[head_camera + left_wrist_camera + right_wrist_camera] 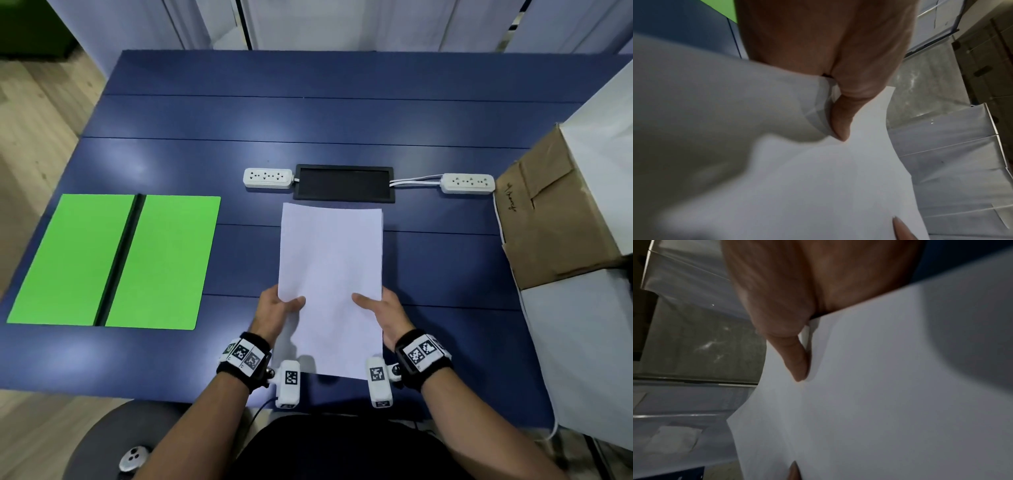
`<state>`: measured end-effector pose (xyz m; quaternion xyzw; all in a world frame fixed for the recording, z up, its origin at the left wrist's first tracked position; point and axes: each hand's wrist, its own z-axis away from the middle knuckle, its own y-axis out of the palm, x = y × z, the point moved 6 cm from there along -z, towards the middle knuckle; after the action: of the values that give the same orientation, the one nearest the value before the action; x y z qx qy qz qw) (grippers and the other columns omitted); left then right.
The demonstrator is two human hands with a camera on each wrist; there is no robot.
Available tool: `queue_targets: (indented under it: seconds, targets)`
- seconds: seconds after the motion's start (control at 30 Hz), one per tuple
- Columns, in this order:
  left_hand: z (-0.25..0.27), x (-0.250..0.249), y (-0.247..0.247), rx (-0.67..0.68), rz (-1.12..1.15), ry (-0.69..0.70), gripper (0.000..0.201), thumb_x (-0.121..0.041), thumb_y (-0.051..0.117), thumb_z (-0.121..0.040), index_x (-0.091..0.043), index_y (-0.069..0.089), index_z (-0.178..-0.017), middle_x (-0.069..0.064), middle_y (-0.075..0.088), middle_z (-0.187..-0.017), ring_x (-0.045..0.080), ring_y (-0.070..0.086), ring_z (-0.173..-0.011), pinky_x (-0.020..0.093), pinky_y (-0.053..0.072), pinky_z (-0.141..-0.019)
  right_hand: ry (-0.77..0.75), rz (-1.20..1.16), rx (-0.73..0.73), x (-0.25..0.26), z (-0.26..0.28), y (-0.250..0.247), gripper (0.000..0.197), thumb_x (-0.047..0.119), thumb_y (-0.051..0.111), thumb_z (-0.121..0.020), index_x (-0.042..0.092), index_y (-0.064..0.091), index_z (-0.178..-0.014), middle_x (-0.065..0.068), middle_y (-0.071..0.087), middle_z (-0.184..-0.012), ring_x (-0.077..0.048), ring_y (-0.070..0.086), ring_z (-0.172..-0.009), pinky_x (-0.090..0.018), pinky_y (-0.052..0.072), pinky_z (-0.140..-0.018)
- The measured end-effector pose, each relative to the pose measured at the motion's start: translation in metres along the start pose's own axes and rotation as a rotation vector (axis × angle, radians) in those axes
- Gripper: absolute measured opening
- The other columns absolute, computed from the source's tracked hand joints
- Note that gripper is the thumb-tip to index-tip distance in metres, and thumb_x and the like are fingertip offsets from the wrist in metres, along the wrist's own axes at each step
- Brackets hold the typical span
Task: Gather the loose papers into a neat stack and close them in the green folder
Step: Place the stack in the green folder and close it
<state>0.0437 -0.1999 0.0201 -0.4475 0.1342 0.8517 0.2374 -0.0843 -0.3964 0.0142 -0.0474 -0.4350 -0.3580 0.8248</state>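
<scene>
Paper stack (330, 274): white sheets gathered into one pile with edges aligned as far as the head view shows; the pile is held tilted above the worktop (308, 116), just right of the green folder (116, 260) and not touching it.

Left hand (277, 313): grasps the left edge of the stack near its lower part, thumb on the upper face and fingers hidden beneath; the left wrist view shows the thumb (842, 116) pressed across several sheet edges.

Right hand (387, 315): grasps the right edge of the stack in the same manner; the right wrist view shows the thumb (797, 360) lying on the top sheet.

Green folder: lies open and flat on the worktop, dark spine down the middle, both leaves bare; no sheet is inside it.

Done: gathering appears complete, since no loose sheet is visible elsewhere on the worktop, and squaring appears largely finished.

Left to do: carry the stack left onto one leaf of the green folder, lay it flat, then fold the other leaf over to shut it.

Background: black recessed panel (343, 184) beyond the stack and right of the green folder, flanked by a near power strip (268, 177) and a far power strip (467, 183); a cardboard box (548, 216) stands farthest right of the green folder.
</scene>
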Motion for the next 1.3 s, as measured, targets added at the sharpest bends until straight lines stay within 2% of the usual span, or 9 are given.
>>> queue_targets:
  seconds: [0.3, 0.4, 0.47, 0.53, 0.63, 0.77, 0.93, 1.07, 1.3]
  targets:
    - [0.004, 0.012, -0.01, 0.023, 0.082, -0.023, 0.029, 0.002, 0.068, -0.09, -0.003, 0.068, -0.119, 0.013, 0.077, -0.112, 0.032, 0.075, -0.104, 0.045, 0.058, -0.092, -0.207, 0.283, -0.096, 0.004, 0.01, 0.015, 0.021, 0.009, 0.068, -0.091, 0.02, 0.069, -0.109, 0.006, 0.077, -0.105, -0.012, 0.073, -0.098, -0.034, 0.058, -0.088]
    - [-0.006, 0.012, -0.03, 0.054, 0.041, -0.017, 0.038, -0.022, 0.08, -0.085, -0.01, 0.068, -0.119, 0.012, 0.078, -0.108, 0.028, 0.075, -0.094, 0.038, 0.059, -0.082, -0.206, 0.252, -0.105, 0.002, 0.012, 0.014, 0.024, 0.009, 0.069, -0.091, 0.019, 0.069, -0.112, 0.003, 0.077, -0.107, -0.015, 0.073, -0.1, -0.035, 0.057, -0.088]
    - [-0.024, 0.016, -0.071, -0.055, -0.122, 0.028, 0.043, -0.039, 0.084, -0.079, -0.017, 0.069, -0.112, 0.009, 0.078, -0.094, 0.027, 0.07, -0.082, 0.029, 0.056, -0.067, -0.208, 0.244, -0.119, 0.003, 0.012, 0.006, 0.026, 0.009, 0.07, -0.091, 0.018, 0.068, -0.116, 0.004, 0.076, -0.109, -0.014, 0.072, -0.103, -0.034, 0.056, -0.09]
    - [-0.042, 0.023, -0.136, -0.234, -0.537, 0.075, 0.033, -0.028, 0.075, -0.091, -0.01, 0.067, -0.116, 0.015, 0.072, -0.105, 0.033, 0.069, -0.094, 0.034, 0.055, -0.077, -0.213, 0.26, -0.146, 0.005, 0.014, -0.005, 0.028, 0.01, 0.071, -0.09, 0.016, 0.068, -0.117, 0.003, 0.076, -0.11, -0.014, 0.072, -0.103, -0.035, 0.056, -0.091]
    - [-0.059, 0.045, -0.228, -0.377, -1.07, -0.034, 0.05, -0.016, 0.061, -0.098, 0.002, 0.049, -0.143, 0.032, 0.041, -0.152, 0.05, 0.051, -0.13, 0.055, 0.042, -0.108, -0.216, 0.287, -0.197, 0.005, 0.017, -0.026, 0.03, 0.011, 0.072, -0.089, 0.016, 0.068, -0.119, 0.006, 0.076, -0.108, -0.011, 0.072, -0.101, -0.035, 0.055, -0.092]
    - [-0.051, 0.075, -0.27, -0.24, -1.356, -0.328, 0.057, -0.029, 0.042, -0.107, -0.027, 0.022, -0.16, 0.013, -0.009, -0.171, 0.045, 0.006, -0.155, 0.064, 0.014, -0.12, -0.197, 0.308, -0.252, 0.0, 0.022, -0.051, 0.029, 0.013, 0.073, -0.089, 0.019, 0.068, -0.117, 0.009, 0.076, -0.105, -0.009, 0.072, -0.098, -0.034, 0.055, -0.089]
    - [-0.033, 0.084, -0.237, -0.065, -1.476, -0.253, 0.058, -0.026, 0.033, -0.108, -0.041, 0.014, -0.161, 0.01, -0.025, -0.168, 0.046, -0.016, -0.153, 0.068, -0.002, -0.118, -0.177, 0.271, -0.293, -0.005, 0.026, -0.071, 0.025, 0.009, 0.072, -0.089, 0.021, 0.069, -0.11, 0.002, 0.076, -0.107, -0.018, 0.072, -0.101, -0.037, 0.056, -0.09]
    - [-0.018, 0.094, -0.176, 0.067, -1.539, -0.099, 0.062, -0.022, 0.031, -0.107, -0.045, 0.008, -0.16, 0.008, -0.022, -0.168, 0.041, -0.021, -0.153, 0.069, -0.008, -0.116, -0.161, 0.274, -0.319, -0.009, 0.025, -0.081, 0.027, 0.012, 0.074, -0.087, 0.016, 0.069, -0.113, 0.001, 0.076, -0.107, -0.02, 0.072, -0.101, -0.042, 0.056, -0.093]
    - [0.006, 0.115, -0.037, 0.348, -1.333, 0.14, 0.068, -0.013, 0.038, -0.102, -0.028, 0.011, -0.162, 0.006, -0.005, -0.171, 0.034, 0.002, -0.158, 0.053, 0.02, -0.123, -0.179, 0.291, -0.299, 0.0, 0.027, -0.078, 0.022, 0.01, 0.071, -0.089, 0.019, 0.068, -0.108, 0.005, 0.075, -0.104, -0.015, 0.071, -0.1, -0.034, 0.055, -0.088]
